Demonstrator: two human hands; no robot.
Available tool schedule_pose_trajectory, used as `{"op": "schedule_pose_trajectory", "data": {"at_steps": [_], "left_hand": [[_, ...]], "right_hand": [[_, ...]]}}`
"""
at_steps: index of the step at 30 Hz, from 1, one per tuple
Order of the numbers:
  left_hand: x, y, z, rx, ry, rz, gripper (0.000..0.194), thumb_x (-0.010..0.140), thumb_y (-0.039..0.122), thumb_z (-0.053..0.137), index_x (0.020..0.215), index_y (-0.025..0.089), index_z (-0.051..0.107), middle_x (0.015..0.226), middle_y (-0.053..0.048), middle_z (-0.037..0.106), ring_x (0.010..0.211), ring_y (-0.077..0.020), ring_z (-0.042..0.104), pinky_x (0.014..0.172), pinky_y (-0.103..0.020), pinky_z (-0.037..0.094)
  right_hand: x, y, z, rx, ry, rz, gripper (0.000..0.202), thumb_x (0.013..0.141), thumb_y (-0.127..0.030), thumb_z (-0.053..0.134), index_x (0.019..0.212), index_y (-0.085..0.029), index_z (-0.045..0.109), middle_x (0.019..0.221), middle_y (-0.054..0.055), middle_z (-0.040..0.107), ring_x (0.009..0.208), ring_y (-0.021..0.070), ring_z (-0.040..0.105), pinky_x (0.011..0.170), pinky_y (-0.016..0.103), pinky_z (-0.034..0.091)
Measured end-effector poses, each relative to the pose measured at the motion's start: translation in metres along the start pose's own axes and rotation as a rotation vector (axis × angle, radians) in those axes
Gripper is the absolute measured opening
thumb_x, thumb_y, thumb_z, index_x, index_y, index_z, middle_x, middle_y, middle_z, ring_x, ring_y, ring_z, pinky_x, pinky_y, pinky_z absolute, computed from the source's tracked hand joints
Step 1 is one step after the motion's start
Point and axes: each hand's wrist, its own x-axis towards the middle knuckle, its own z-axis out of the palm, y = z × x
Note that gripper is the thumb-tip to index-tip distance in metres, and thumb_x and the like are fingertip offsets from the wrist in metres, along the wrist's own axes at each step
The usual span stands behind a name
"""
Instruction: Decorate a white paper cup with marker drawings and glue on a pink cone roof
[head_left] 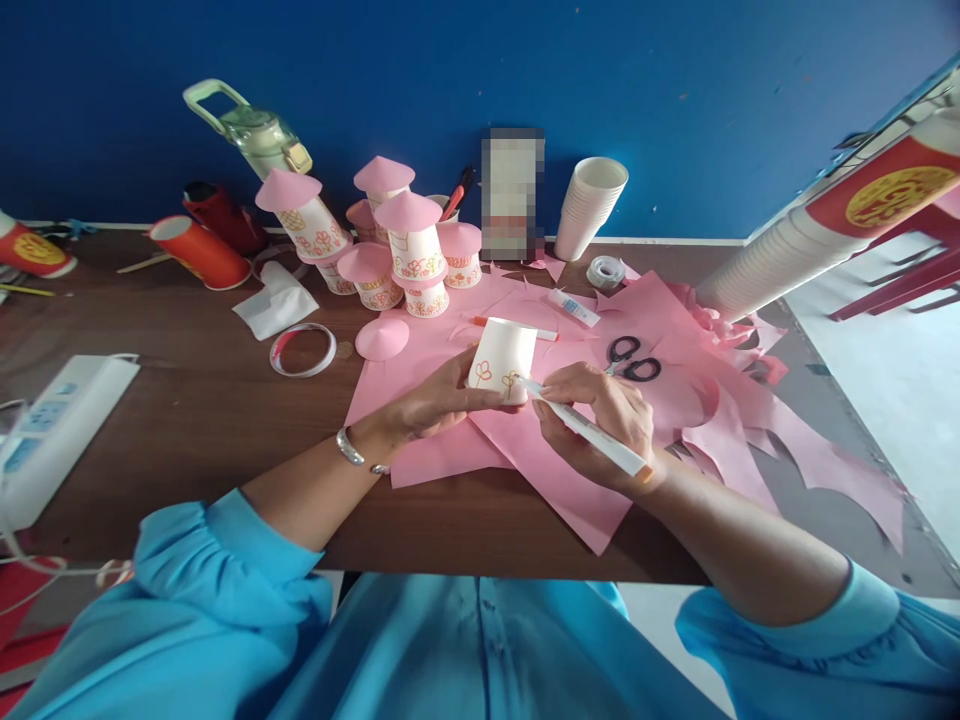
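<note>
Grasps a white cup (514, 345) in the left hand (435, 400), above pink paper (435, 455) on the brown worktop (202, 400). Wraps left fingers around the cup's left side, with the thumb across its lower front. Grips a white marker (596, 435) in the right hand (607, 410), with fingers curled around the barrel and the tip at the right-hand one of two outlined flowers on the cup. Cannot confirm tip contact. Holds right fingers just beside the cup, on its right. Note behind the cup, partly hidden, a second marker (546, 334); to the right, black-handled scissors (634, 362); beyond, a glue tube (576, 307) and decorated cups (416, 252) under pink cones.
</note>
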Motion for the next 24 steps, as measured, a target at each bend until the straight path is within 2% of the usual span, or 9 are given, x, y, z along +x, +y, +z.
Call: {"op": "schedule_pose_trajectory", "data": {"at_steps": [9,15,24], "left_hand": [[-0.0004,0.0043,0.0043,0.003,0.022,-0.010,0.045,0.078,0.044,0.094,0.113,0.022,0.076,0.103,-0.004,0.072,0.100,-0.0218,0.068,0.095,-0.041,0.059],[-0.0022,0.0086,0.0068,0.036,0.015,0.006,0.044,0.073,0.050,0.096,0.102,0.022,0.078,0.104,-0.006,0.073,0.103,-0.0238,0.069,0.097,-0.041,0.059],[-0.0032,0.0060,0.0051,0.002,0.018,-0.001,0.042,0.078,0.045,0.094,0.108,0.021,0.076,0.102,-0.004,0.072,0.100,-0.0218,0.069,0.096,-0.040,0.060]], "right_hand": [[-0.0005,-0.0011,-0.0016,0.049,-0.038,0.002,0.023,0.092,-0.007,0.069,0.101,-0.025,0.058,0.080,-0.003,0.075,0.067,0.0140,0.075,0.057,0.023,0.059],[-0.0019,-0.0015,-0.0009,0.059,-0.037,0.012,0.024,0.091,-0.009,0.069,0.103,-0.026,0.059,0.081,-0.003,0.076,0.068,0.0145,0.076,0.058,0.023,0.060],[0.0000,0.0000,-0.0007,-0.009,-0.005,-0.001,0.021,0.093,-0.010,0.068,0.099,-0.027,0.058,0.079,-0.004,0.075,0.063,0.0131,0.073,0.052,0.023,0.057]]}}
